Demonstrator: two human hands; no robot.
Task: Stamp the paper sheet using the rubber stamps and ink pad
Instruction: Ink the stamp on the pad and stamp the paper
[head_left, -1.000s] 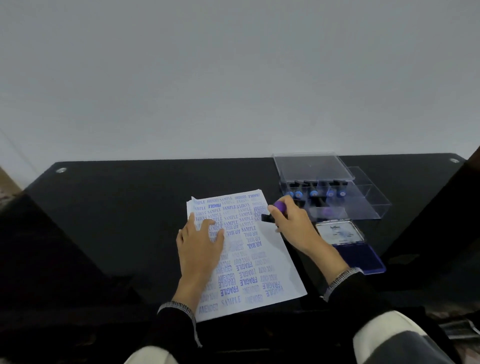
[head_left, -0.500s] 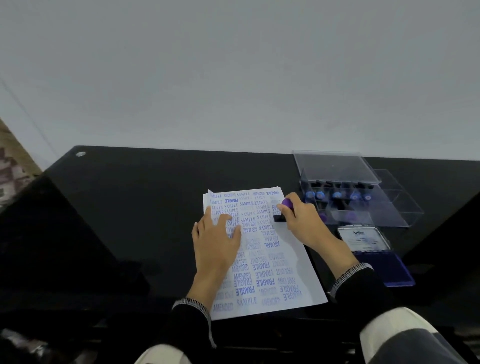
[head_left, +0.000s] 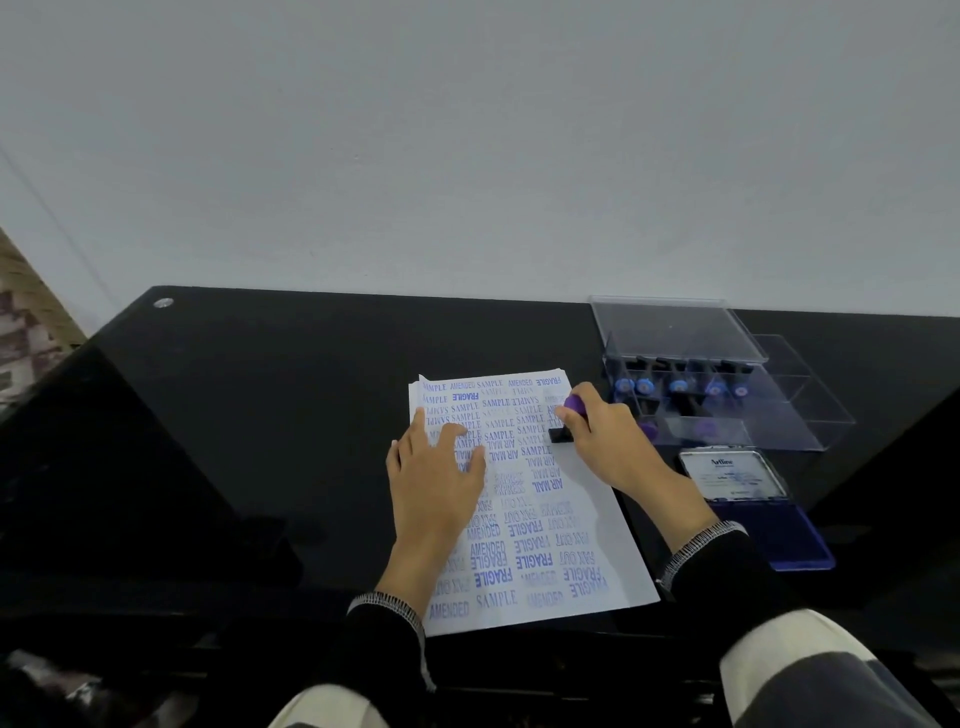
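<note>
A white paper sheet (head_left: 582, 499), covered with several blue stamped words, lies on the black glass table (head_left: 270, 395). My left hand (head_left: 436, 478) rests flat on the sheet's left side, fingers spread. My right hand (head_left: 602, 441) grips a rubber stamp (head_left: 563, 428) with a purple knob and black base, pressed down on the sheet's right edge near the top. An open blue ink pad (head_left: 769, 525) lies to the right of the sheet, its lid (head_left: 735, 475) folded back.
A clear plastic stamp case (head_left: 727, 395) with its lid raised stands at the back right, holding several more stamps with blue and purple knobs. A grey wall rises behind the table. My legs show at the bottom edge.
The view has swung left, shifting everything rightward in frame. My right hand with the stamp has come down a little onto the sheet's right edge. My left hand stays on the paper.
</note>
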